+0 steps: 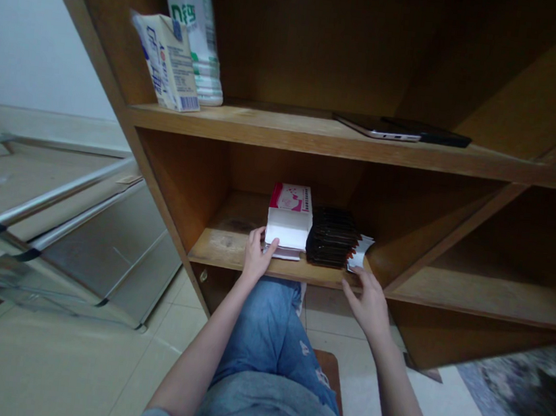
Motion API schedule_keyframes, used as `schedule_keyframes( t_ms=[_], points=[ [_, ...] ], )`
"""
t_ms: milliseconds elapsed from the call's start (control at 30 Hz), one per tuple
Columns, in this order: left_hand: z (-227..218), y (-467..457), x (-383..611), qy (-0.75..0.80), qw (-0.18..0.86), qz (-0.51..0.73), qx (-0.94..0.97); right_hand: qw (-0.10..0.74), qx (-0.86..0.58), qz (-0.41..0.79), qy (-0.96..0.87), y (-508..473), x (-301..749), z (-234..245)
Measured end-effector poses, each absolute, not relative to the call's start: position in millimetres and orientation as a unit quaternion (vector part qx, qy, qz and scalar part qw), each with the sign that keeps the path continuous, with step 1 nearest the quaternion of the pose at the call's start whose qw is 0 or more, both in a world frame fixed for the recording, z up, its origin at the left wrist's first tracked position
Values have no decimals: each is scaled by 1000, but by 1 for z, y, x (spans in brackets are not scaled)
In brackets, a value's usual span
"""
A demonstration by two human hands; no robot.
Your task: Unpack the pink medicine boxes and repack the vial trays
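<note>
On the lower wooden shelf (226, 250) stands a white box with a pink top (289, 219). My left hand (257, 257) grips its lower front corner, with the thumb across the white face. To the box's right lies a stack of dark flat packets (332, 237), and a white paper packet (360, 253) sticks out beyond it. My right hand (370, 304) is at the shelf's front edge just below that white packet, fingers spread, holding nothing. The backs of the stacked packets are hidden.
On the upper shelf (315, 136) stand a milk carton (167, 64) and a tall green-and-white bag (195, 27), with two flat tablets or phones (400, 129) to the right. A metal folding frame (59, 211) leans at left. A rug (520, 405) lies at lower right.
</note>
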State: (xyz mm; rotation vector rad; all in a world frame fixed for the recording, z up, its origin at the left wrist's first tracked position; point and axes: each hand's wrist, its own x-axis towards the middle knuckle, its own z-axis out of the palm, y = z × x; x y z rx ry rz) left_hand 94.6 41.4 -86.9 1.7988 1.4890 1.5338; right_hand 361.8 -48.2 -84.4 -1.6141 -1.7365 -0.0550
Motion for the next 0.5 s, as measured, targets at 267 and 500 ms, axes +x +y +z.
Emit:
schedule_keyframes(
  t_ms=[267,500],
  points=[
    [-87,41,95,524,167,541,636,362,-630,-39,-686,-47,373,-92],
    [-87,41,94,528,167,541,633,497,-591,47,-634,-60,338,-75]
  ],
)
